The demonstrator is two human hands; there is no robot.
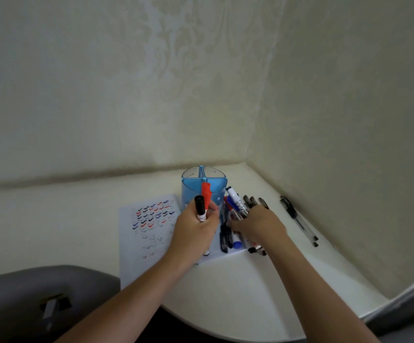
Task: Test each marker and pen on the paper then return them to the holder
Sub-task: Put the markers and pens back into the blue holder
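Patterned pale walls [102, 82] are closing in on two sides of the white corner table [262, 288] where you are working, with a grey chair [27, 305] showing at the lower left. A sheet of paper [136, 256] is lying on the table, covered in rows of black, red and blue tick marks. At its far edge a translucent blue holder [215, 193] is standing upright, its round body divided into compartments.

Your left hand [196, 231] is gripping two markers upright in a fist just in front of the holder, partly blocking it: a black-capped marker [199, 207] and a red-capped marker [206, 194]. Your right hand [258, 225] is reaching into a heap of pens and markers [227, 237] lying beside the holder, its fingers curling round a white-barrelled marker [235, 200] that is tilting up towards the holder. Two clear pens [297, 219] are lying well apart near the right wall.

Small writing is showing inside the holder and on the marker barrels, too small to read.
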